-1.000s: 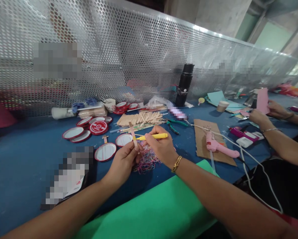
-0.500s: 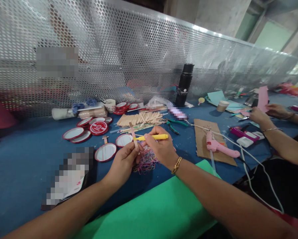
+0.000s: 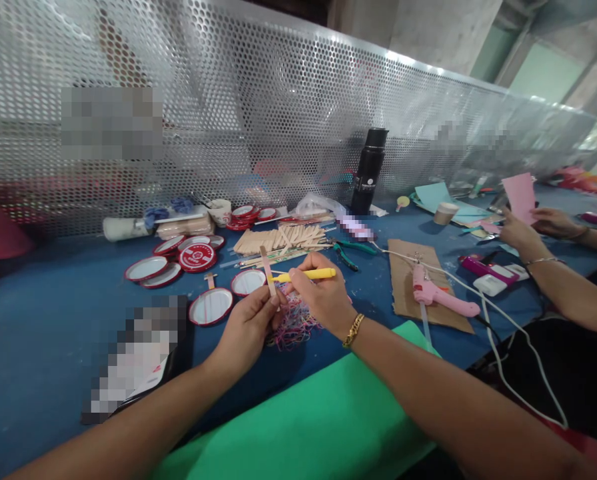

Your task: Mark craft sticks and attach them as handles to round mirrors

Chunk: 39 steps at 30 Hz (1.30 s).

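Observation:
Between the fingers of my left hand (image 3: pixel 251 320) a flat wooden craft stick (image 3: pixel 267 267) is held upright, its lower part paler and partly coloured. My right hand (image 3: pixel 321 293) grips a yellow marker (image 3: pixel 316 274), its tip touching the stick near the middle. Under both hands lies a tangle of multicoloured yarn (image 3: pixel 296 323). Just left of my left hand are two upturned red-rimmed jar lids, the nearer lid (image 3: pixel 211 307) and a second lid (image 3: pixel 247 283). A small stick piece (image 3: pixel 210 280) lies by the nearer lid.
Behind my hands are a pile of craft sticks (image 3: pixel 281 239), green-handled pliers (image 3: pixel 346 255) and a black bottle (image 3: pixel 370 173). To the right, a pink glue gun (image 3: pixel 441 293) with a white cord rests on cardboard (image 3: pixel 403 267). A co-worker's hands (image 3: pixel 523 230) hold pink paper (image 3: pixel 520 199).
My hands, the stick and the marker stay almost in place. At the right, the co-worker's pink paper has turned and shows more of its face.

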### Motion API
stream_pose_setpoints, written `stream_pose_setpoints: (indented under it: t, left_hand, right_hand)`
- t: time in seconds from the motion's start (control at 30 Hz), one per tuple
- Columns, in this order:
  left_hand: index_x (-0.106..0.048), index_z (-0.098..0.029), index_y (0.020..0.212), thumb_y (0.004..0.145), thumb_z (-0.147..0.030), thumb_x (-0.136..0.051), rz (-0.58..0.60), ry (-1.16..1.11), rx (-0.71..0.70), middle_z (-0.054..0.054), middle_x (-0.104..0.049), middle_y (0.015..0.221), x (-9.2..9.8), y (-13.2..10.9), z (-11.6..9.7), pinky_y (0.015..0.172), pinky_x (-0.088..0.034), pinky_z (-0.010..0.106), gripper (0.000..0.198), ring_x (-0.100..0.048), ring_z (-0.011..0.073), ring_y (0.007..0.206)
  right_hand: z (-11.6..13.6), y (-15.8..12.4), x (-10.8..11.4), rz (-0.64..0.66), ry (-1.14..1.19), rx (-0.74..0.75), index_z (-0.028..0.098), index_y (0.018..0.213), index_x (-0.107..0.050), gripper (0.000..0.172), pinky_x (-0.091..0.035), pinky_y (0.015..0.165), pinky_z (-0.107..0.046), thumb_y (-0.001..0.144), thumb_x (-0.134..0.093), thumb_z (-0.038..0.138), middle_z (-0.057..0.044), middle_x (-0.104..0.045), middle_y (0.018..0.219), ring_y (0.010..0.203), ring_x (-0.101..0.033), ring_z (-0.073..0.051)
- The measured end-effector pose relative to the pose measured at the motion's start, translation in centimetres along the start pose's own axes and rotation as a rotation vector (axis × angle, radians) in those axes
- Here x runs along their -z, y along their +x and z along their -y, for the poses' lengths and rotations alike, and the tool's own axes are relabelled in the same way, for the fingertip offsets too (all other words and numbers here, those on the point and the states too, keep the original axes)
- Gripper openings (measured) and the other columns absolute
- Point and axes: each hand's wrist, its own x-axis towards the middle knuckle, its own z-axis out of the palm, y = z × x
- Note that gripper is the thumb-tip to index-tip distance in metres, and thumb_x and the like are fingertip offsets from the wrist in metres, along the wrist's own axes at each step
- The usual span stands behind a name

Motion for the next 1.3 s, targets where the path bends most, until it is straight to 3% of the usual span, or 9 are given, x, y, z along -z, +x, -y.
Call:
stream_pose_setpoints:
  t: [1.3]
  left_hand:
    - [-0.051, -0.021, 0.068, 0.084, -0.059, -0.063, 0.004, -0.001, -0.007, -0.005, -0.046, 0.055, -0.05, -0.06, -0.23, 0.045, -0.024, 0.023, 0.043, -0.033, 0.0095, 0.048]
  right_hand:
    - [0.15, 0.03, -0.02, 0.014, -0.002, 0.009, 0.024, 0.068, -0.052, 0.022, -0.05, 0.064, -0.028, 0.085, -0.063, 0.032, 0.004, -0.066, 0.059, 0.058, -0.063, -0.015]
